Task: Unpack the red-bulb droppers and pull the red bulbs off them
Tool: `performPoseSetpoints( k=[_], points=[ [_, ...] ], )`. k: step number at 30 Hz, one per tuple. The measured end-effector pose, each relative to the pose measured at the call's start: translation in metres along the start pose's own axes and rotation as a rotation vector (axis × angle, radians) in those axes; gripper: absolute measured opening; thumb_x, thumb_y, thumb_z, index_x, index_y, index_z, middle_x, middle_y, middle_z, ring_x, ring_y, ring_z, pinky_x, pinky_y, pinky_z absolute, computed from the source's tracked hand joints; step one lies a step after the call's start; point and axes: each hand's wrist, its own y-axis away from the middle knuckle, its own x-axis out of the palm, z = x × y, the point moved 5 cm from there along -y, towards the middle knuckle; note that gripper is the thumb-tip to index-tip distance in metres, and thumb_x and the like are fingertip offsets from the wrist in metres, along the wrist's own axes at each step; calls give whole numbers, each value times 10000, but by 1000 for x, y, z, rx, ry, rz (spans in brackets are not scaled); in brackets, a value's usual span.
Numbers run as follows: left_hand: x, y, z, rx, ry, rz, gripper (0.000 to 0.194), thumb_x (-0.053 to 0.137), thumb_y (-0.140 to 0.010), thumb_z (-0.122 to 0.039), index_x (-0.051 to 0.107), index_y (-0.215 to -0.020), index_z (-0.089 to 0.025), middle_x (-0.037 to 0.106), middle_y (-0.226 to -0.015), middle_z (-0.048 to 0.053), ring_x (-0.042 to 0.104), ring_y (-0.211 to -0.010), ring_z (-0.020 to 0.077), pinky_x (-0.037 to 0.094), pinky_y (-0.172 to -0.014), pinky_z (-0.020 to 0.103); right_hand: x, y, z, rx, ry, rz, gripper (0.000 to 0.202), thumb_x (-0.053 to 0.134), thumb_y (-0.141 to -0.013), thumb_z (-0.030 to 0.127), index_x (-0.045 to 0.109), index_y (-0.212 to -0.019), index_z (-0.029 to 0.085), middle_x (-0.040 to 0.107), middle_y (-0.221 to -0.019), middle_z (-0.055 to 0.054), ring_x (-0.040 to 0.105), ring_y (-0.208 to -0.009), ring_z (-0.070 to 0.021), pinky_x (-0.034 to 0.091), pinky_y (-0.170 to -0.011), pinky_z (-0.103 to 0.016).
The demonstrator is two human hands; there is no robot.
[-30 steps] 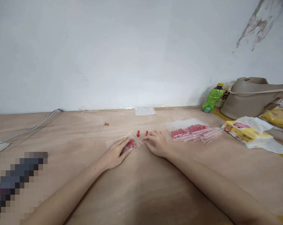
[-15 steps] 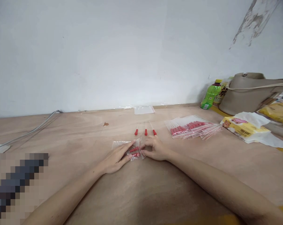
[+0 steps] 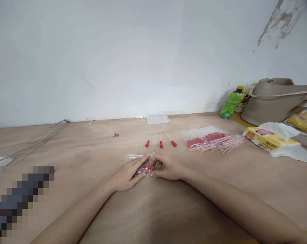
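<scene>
A clear zip bag (image 3: 130, 157) lies flat on the table with red-bulbed droppers (image 3: 145, 169) inside. My left hand (image 3: 126, 174) holds it down, the thumb at the near edge and the fingers along the far side. At the bag's mouth on the right, my right hand (image 3: 167, 166) has its thumb and forefinger curled onto the zip edge. Just beyond the hands lie three loose droppers with red bulbs: a left one (image 3: 147, 144), a middle one (image 3: 161, 144) and a right one (image 3: 174, 143). Their thin clear stems point toward the wall.
Filled zip bags of red-bulbed droppers (image 3: 206, 139) are piled at the right. Past them are a yellow tissue pack (image 3: 270, 140), a green bottle (image 3: 231, 103) and a grey-beige bag (image 3: 267, 101). A flat clear bag (image 3: 157, 119) lies near the wall; a grey cable (image 3: 41, 139) runs at left.
My right thumb and forefinger have shifted along the bag's mouth, and the droppers inside show closer together. The right loose dropper lies slightly farther from the middle one. The view has shifted a little.
</scene>
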Motion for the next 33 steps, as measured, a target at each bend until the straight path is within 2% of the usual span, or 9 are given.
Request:
performPoseSetpoints(
  k=[6, 11, 16, 19, 22, 25, 28, 30, 33],
  points=[
    [0, 0, 0, -8, 8, 1, 548, 382, -879, -344, 176, -1373, -227, 358, -1371, 82, 382, -1214, 221, 326, -1002, 420, -2, 1, -6, 72, -147, 31, 208, 595, -640, 123, 544, -832, 185, 585, -762, 20, 526, -666, -100, 419, -606, -219],
    [-2, 1, 0, -34, 5, 0, 529, 379, -880, -348, 205, -1364, -224, 379, -1356, 80, 391, -1204, 220, 329, -999, 409, -18, 5, -21, 254, -321, 0, 244, 539, -636, 46, 555, -847, 168, 527, -628, 50, 476, -538, -64, 389, -494, -182],
    [-4, -1, -6, -14, -20, 9, 480, 353, -888, -337, 243, -1346, -244, 367, -1364, 64, 366, -1222, 220, 322, -1001, 402, -15, 5, -33, 383, -733, 3, 246, 658, -637, 179, 526, -844, 168, 596, -659, 32, 537, -548, -72, 446, -526, -205],
    [-6, 1, -8, -48, -69, 2, 462, 354, -885, -344, 266, -1327, -242, 390, -1347, 63, 390, -1206, 218, 342, -983, 384, -18, 3, -37, 395, -809, -7, 266, 670, -663, 341, 567, -810, 144, 632, -677, 1, 560, -556, -75, 468, -570, -225],
    [-10, 5, -9, -125, -169, 13, 450, 378, -861, -383, 321, -1275, -216, 479, -1260, 87, 476, -1117, 238, 400, -905, 380, -34, 1, -42, 410, -786, -42, 323, 664, -665, 404, 602, -836, 137, 667, -749, -37, 598, -608, -90, 478, -600, -233],
    [-18, 11, -7, -280, -335, 81, 389, 401, -832, -406, 431, -1150, -184, 596, -1047, 113, 567, -938, 275, 443, -771, 395, -63, 0, -46, 391, -711, -140, 344, 664, -671, 395, 612, -906, 149, 681, -808, -52, 619, -661, -112, 491, -647, -262],
    [-27, 19, 0, -496, -497, 174, 338, 421, -812, -381, 501, -1043, -146, 621, -890, 129, 588, -831, 299, 436, -725, 420, -92, -1, -47, 310, -526, -412, 325, 631, -709, 388, 615, -945, 165, 682, -837, -54, 627, -711, -137, 500, -709, -310],
    [-32, 22, 4, -606, -584, 168, 329, 437, -798, -366, 518, -1001, -121, 608, -890, 153, 577, -843, 318, 429, -731, 442, -102, -2, -44, 219, -324, -586, 288, 595, -747, 366, 618, -970, 183, 677, -884, -54, 627, -793, -160, 493, -769, -335],
    [-33, 19, 2, -513, -607, 58, 289, 421, -799, -321, 512, -975, -110, 547, -1035, 186, 523, -964, 324, 412, -793, 449, -92, -10, -37, 61, 26, -636, 227, 536, -801, 299, 624, -984, 199, 665, -940, -58, 610, -860, -177, 477, -811, -344]
  ],
)
